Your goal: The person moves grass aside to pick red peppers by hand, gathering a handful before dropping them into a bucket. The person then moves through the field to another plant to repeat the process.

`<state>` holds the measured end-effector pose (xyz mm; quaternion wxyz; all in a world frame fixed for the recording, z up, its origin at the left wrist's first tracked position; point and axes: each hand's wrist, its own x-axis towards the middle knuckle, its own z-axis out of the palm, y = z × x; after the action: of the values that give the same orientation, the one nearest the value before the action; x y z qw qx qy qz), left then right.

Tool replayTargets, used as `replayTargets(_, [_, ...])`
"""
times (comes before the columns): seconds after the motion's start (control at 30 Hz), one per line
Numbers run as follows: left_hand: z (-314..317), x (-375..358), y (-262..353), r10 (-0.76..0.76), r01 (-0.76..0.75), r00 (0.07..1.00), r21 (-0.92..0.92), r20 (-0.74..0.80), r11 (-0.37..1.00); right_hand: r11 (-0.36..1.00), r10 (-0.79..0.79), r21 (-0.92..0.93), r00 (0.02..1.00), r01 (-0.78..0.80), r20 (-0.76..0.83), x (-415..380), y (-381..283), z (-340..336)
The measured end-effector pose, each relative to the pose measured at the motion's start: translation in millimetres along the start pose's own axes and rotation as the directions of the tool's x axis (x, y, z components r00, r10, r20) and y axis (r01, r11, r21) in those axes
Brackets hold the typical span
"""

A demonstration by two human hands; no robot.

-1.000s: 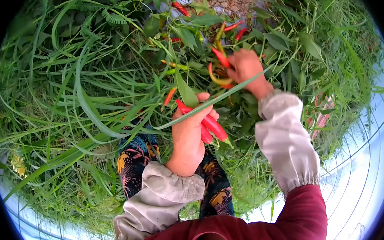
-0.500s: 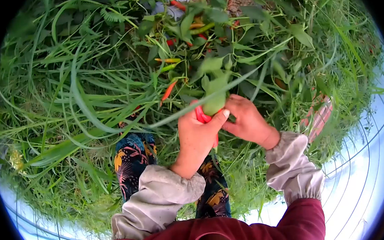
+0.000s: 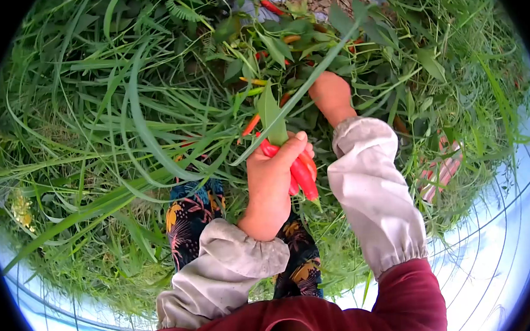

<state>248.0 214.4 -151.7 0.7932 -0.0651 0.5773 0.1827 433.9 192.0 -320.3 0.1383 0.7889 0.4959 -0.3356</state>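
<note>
Red chillies [image 3: 299,172] sit clenched in my left hand [image 3: 272,183]; right hand [image 3: 328,92] reaches among leaves [image 3: 282,49], grip hidden, so pick gently.

Your right hand [image 3: 328,93] had its fingers buried among the chilli plant's leaves [image 3: 282,49], so you couldn't tell its grip.

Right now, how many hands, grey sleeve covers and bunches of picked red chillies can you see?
Hands: 2, the left hand and the right hand reaching into the leaves.
Grey sleeve covers: 2, left sleeve and right sleeve.
Bunches of red chillies: 1, gripped in the left hand.
Total: 5
</note>
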Motion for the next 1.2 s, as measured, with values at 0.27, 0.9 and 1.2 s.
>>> replayTargets(0.27, [0,-3,6,0.026,-0.026,1.0,-0.005,0.003,1.0,0.825,-0.553,-0.28,0.805,0.491,-0.216,-14,-39,-31])
replayTargets(0.9, [-1,2,8,-0.042,0.042,0.999,-0.018,0.0,0.999,0.995,-0.098,-0.082,0.788,0.06,-0.607,36,18,56])
replayTargets(1.2, [1,0,5,-0.05,0.052,0.998,0.058,-0.025,0.997,0.978,-0.125,-0.208,0.874,0.028,-0.469,72,21,66])
